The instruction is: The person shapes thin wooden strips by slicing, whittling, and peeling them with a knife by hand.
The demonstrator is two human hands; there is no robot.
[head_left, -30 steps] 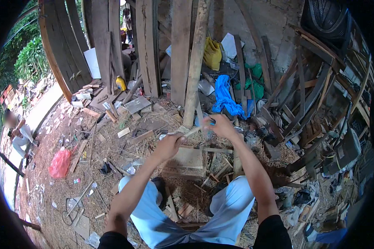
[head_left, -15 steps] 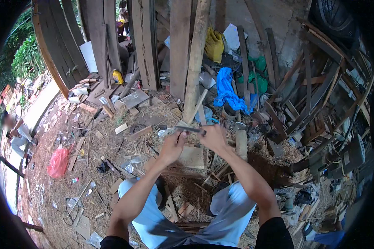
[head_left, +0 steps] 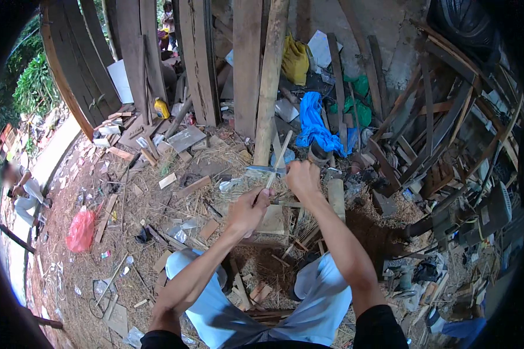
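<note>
Pale stick, long axis forward, left hand clasping it; knife leftward in closed right hand.

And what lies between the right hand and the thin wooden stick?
In the head view, the knife: the right hand holds it, and its blade crosses the thin wooden stick.

Glare on L path, R side dim, fisheye edges, blk corners

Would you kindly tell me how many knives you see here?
1: the knife in the right hand, its blade crossing, in this view, the thin stick that the left hand holds. Others may be hidden.
</note>
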